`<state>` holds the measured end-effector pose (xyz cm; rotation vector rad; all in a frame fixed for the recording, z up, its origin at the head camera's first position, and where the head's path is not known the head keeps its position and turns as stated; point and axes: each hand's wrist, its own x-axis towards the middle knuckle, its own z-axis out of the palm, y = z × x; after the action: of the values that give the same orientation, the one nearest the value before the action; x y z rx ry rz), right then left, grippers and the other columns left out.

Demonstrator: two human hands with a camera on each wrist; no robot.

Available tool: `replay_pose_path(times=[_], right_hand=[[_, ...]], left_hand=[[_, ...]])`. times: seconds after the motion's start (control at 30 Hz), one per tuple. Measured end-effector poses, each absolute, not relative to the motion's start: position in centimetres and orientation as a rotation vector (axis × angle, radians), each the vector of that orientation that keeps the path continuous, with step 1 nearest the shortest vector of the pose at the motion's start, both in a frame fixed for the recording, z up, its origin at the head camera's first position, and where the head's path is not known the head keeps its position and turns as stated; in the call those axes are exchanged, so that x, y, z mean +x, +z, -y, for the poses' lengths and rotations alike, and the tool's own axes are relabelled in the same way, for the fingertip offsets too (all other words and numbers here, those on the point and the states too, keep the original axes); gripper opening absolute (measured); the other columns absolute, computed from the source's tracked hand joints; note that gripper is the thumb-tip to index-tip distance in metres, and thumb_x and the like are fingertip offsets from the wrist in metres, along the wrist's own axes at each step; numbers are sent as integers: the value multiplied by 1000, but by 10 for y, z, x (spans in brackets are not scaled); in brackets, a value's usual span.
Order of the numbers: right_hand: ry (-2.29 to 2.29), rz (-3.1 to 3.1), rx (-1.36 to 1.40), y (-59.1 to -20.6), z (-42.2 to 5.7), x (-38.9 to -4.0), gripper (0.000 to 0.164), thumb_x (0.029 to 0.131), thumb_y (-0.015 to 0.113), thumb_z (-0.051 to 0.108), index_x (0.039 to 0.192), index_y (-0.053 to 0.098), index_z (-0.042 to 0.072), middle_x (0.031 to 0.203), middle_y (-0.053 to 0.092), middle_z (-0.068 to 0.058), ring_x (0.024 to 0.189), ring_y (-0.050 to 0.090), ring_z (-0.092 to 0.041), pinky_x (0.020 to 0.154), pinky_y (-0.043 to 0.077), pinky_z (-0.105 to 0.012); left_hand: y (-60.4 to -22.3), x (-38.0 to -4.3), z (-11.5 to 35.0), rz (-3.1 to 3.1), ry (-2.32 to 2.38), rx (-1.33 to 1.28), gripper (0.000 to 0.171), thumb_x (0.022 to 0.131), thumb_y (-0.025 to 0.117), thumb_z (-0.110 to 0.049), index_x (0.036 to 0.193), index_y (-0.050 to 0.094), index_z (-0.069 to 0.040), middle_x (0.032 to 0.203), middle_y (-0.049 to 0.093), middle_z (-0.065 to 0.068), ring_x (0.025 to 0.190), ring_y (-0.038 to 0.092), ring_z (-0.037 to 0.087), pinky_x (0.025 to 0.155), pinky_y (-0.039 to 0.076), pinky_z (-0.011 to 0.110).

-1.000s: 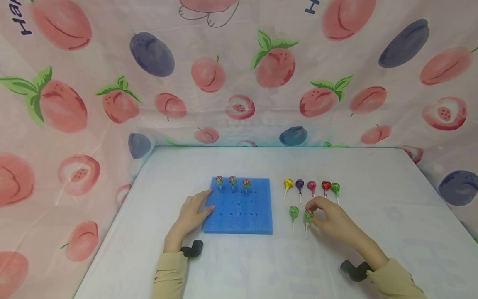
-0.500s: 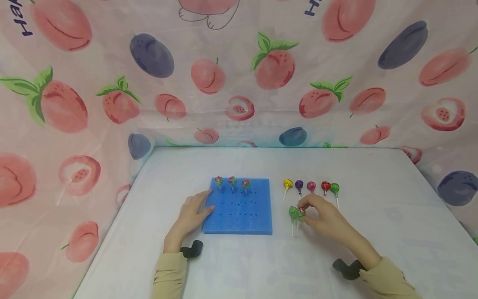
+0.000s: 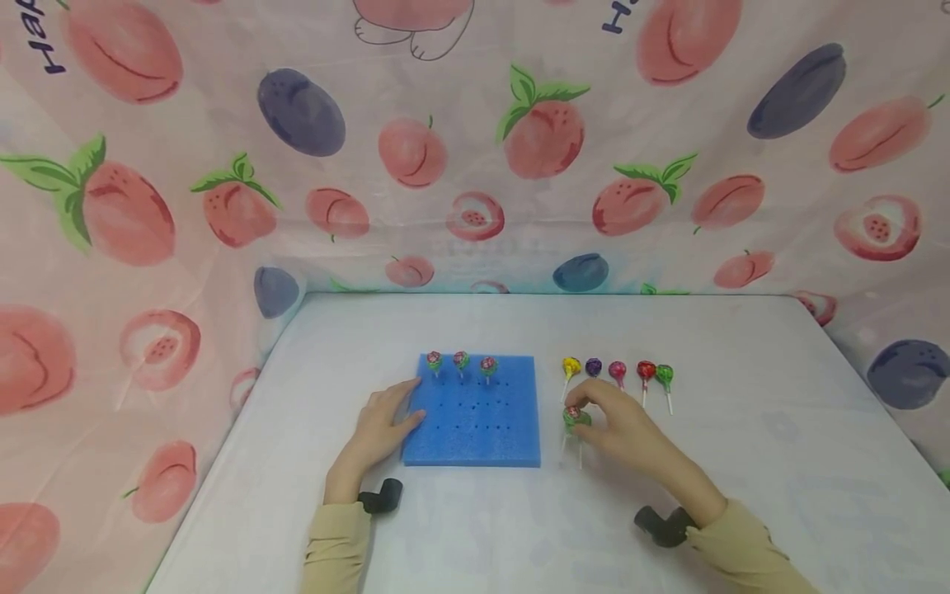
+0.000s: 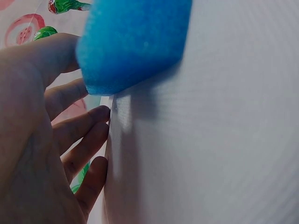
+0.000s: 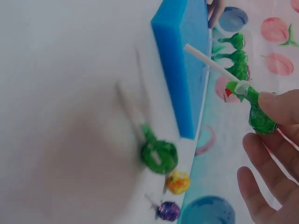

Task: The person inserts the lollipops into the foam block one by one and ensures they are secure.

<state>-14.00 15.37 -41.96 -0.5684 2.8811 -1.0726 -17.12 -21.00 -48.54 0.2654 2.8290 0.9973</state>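
Note:
Between thumb and fingers my right hand (image 3: 621, 429) pinches a green-and-red wrapped lollipop (image 5: 262, 119) by its candy head, and its white stick points away from the hand. In the head view this lollipop overlaps a green lollipop (image 5: 160, 155) lying on the table. My left hand (image 3: 382, 422) rests along the left edge of a blue foam board (image 3: 471, 445), its thumb on top and its other fingers extended. Several rows of small holes dot the board. Three green-and-red lollipops (image 3: 461, 360) stand upright in its back row.
Behind the right hand lies a row of lollipops: yellow (image 3: 571, 366), purple (image 3: 593, 367), pink (image 3: 618, 371), red (image 3: 646, 370) and green (image 3: 665, 375). A white cloth covers the table (image 3: 779, 396). A fruit-print curtain (image 3: 475, 132) hangs behind and to the left.
My right hand has lifted the green-and-red lollipop and carried it left, toward the board and over the green lollipop. The left hand stays at the board's edge.

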Motion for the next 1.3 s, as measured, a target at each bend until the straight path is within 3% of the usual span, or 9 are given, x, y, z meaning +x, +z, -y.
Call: replay_pose_path(times=[1.3], right_hand=[[-1235, -2767, -968, -401, -72, -168, 30, 82, 68, -2, 107, 58, 13, 105, 61, 4, 100, 60, -12, 89, 56, -36]], left_hand=[[-489, -169, 209, -2838, 1007, 257, 58, 96, 57, -34, 149, 36, -21, 154, 38, 7, 137, 34, 33, 113, 29, 57]])
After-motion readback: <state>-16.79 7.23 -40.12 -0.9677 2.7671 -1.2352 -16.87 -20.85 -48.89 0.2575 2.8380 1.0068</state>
